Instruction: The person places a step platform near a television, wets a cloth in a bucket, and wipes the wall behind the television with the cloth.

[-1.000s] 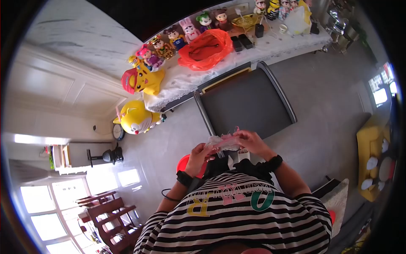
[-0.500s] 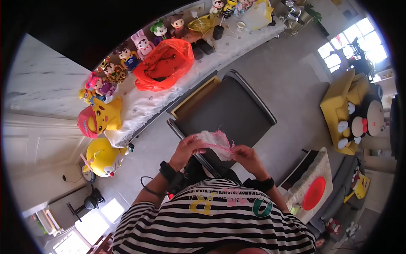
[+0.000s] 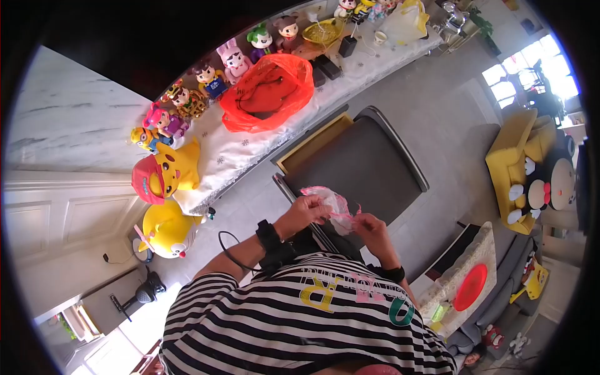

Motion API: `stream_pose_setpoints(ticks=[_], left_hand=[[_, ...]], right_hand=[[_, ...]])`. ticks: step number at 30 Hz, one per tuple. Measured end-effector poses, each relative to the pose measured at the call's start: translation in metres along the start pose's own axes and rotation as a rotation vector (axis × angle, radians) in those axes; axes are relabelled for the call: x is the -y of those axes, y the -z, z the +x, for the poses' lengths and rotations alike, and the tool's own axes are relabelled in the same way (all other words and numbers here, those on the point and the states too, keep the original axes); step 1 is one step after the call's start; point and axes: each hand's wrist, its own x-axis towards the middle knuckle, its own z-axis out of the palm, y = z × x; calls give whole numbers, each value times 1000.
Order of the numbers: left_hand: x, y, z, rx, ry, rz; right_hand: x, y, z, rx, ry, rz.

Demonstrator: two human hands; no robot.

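Observation:
Both hands hold a crumpled, thin white plastic bag with pink edging [image 3: 339, 209] in front of my striped shirt. My left hand [image 3: 305, 214] pinches it from the left, the fingertips gathered on the white film. On the right, my right hand [image 3: 374, 231] grips its pink edge between thumb and fingers. A pink-edged part of the bag sticks up past my left fingers. Below and beyond the hands lies a dark grey flat-topped piece of furniture [image 3: 362, 169] with rounded edges.
A long cabinet with a white cloth [image 3: 215, 164] runs along the wall. On it stand an open red plastic bag [image 3: 269, 94], several toy figures and a yellow figure with red cap [image 3: 178, 165]. A small table with a red round tray [image 3: 470, 287] is at right.
My left hand has turned and moved closer to my right hand, both now slightly further right in view. The bag is more bunched between them. The whole view has shifted slightly.

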Motion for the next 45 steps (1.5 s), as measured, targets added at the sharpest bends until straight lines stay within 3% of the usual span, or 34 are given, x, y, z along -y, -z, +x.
stream_pose_setpoints(ticks=[5,9,15,25,27,28,29,31,32,33,35,37,39,41,42,43,45], left_hand=[[3,4,11,-42,-24,4],[5,-11,17,-41,71,29],[-2,-16,30,-54,-11,57],[3,9,33,-148,-37,63],[22,30,36,-295,-223,258],[2,27,26,-452,-404,499],[-9,32,21,-459,-408,489],[-20,46,11,-568,-686,615],[-1,59,13,-631,-807,500],[-10,59,4,-687,-775,441],[-19,63,-7,-617,-740,-78],[-25,84,-32,-593,-463,109],[-4,100,-39,-604,-431,-6],[19,106,-36,-844,-290,167],[24,99,-32,-982,-227,406],[40,93,-26,-1009,-229,408],[81,87,-11,-1055,118,541]], right_hand=[[-2,4,8,26,14,-102],[-2,19,20,-9,-41,-73],[4,39,40,-37,43,-172],[-7,28,69,51,-45,-77],[-8,24,75,36,-81,-19],[-5,25,76,43,-81,-31],[-1,27,76,-17,-77,-161],[-12,37,78,-68,-73,-301],[-36,51,85,-147,-13,-295],[-56,68,91,-223,48,-291],[-74,98,105,-272,42,-424],[-75,127,123,-311,48,-549],[-73,151,149,-390,-19,-829],[-73,168,177,-432,-2,-899],[-74,177,192,-495,-3,-967],[-75,185,210,-475,15,-960],[-83,201,242,-441,-77,-999]])
